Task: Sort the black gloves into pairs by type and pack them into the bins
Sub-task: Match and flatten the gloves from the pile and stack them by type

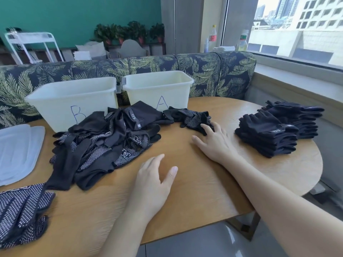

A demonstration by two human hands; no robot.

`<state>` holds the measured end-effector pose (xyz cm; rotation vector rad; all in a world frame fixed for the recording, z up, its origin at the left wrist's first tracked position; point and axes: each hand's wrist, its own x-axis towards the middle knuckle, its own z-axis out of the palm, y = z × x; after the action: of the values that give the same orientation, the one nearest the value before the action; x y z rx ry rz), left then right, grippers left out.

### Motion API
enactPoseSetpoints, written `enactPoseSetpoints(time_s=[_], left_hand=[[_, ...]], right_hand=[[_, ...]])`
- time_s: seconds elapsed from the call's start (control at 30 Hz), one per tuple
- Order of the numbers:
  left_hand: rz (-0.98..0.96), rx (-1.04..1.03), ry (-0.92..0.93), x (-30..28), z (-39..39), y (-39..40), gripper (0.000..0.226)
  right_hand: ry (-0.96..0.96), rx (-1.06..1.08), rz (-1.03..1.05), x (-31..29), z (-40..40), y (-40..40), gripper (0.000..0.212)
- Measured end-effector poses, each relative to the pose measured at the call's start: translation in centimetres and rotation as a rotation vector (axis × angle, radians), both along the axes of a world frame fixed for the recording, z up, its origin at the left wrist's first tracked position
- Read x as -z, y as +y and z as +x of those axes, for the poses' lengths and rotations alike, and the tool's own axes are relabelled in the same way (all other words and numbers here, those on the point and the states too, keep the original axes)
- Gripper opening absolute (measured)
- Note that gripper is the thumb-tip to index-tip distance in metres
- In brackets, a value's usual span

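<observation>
Both forearms are bare, with no sleeve showing anywhere up to the frame edge. The left hand (152,182) wears no glove, ring or watch, and its thumbnail is short and unpainted. The right hand (215,143) is likewise ungloved, its wrist plain and free of any band

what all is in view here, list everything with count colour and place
bins: two, white, marked B and A, back of table
loose glove pile: many, black, some white-dotted, in front of the bins
small glove clump: black, dotted, by bin A
folded glove stacks: two, black, right side of table
dotted gloves: a few, black with white dots, near left corner
lids: two, translucent white, left edge
table: one, wooden
bottles: three, windowsill
left hand: flat on table
right hand: fingertips touching the small clump
</observation>
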<state>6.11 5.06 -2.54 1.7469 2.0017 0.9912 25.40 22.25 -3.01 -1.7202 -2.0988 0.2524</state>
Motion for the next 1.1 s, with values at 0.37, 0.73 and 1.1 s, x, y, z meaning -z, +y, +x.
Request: enactPoseSetpoints(time_s=[0.37,0.73,1.1], left_hand=[[0.004,0.055,-0.021,-0.6,1.3,0.4,0.062],[0.076,0.070,-0.018,0.1,1.2,0.0,0.057],[0.131,0.175,0.016,0.0,2.3,0.1,0.053]], right_hand=[[0.256,-0.175,0.083,-0.7,0.2,-5.4,0.065],[0.681,-0.147,-0.039,-0.4,1.5,-13.0,0.038],[0.878,0.120,0.073,-0.5,1.5,-9.6,0.024]])
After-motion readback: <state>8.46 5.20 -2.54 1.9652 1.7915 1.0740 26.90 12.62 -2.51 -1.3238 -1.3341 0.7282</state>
